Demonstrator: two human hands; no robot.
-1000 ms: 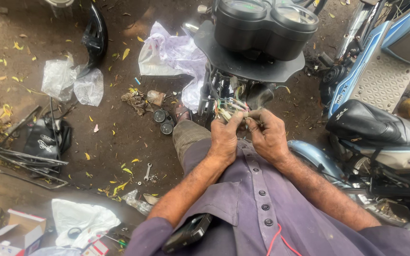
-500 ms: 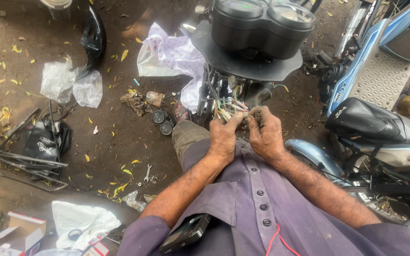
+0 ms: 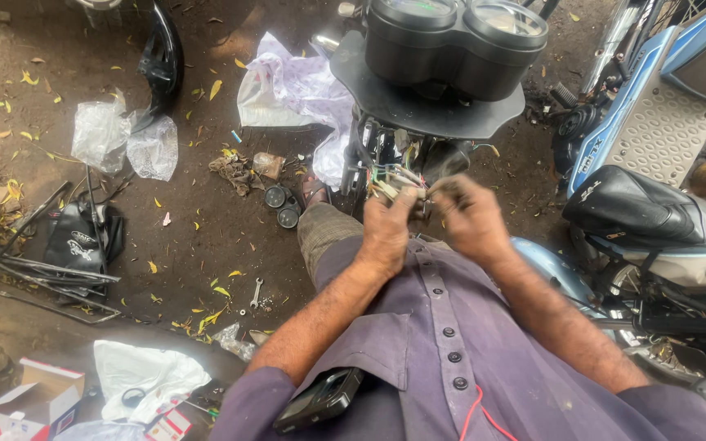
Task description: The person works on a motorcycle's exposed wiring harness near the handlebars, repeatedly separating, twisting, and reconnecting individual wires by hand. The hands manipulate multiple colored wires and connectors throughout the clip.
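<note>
My left hand (image 3: 386, 229) and my right hand (image 3: 471, 216) meet just below a motorcycle's black instrument cluster (image 3: 455, 41). Both pinch a bundle of coloured wires (image 3: 394, 184) that hangs from under the cluster's mounting plate (image 3: 418, 102). The right hand is blurred with motion. Fingertips hide the wire ends and connectors. My purple shirt fills the lower middle, with a dark phone (image 3: 320, 400) in its chest pocket.
Dirt ground strewn with yellow leaves. A small spanner (image 3: 256, 291), two round black parts (image 3: 281, 206), crumpled plastic bags (image 3: 124, 143), metal rods (image 3: 34, 265) and a cardboard box (image 3: 26, 404) lie left. A blue motorcycle with black seat (image 3: 639, 212) stands right.
Both hands stay on the wire bundle. The right hand has shifted a little and is now blurred. The camera has tilted slightly, so the cluster sits higher in view.
</note>
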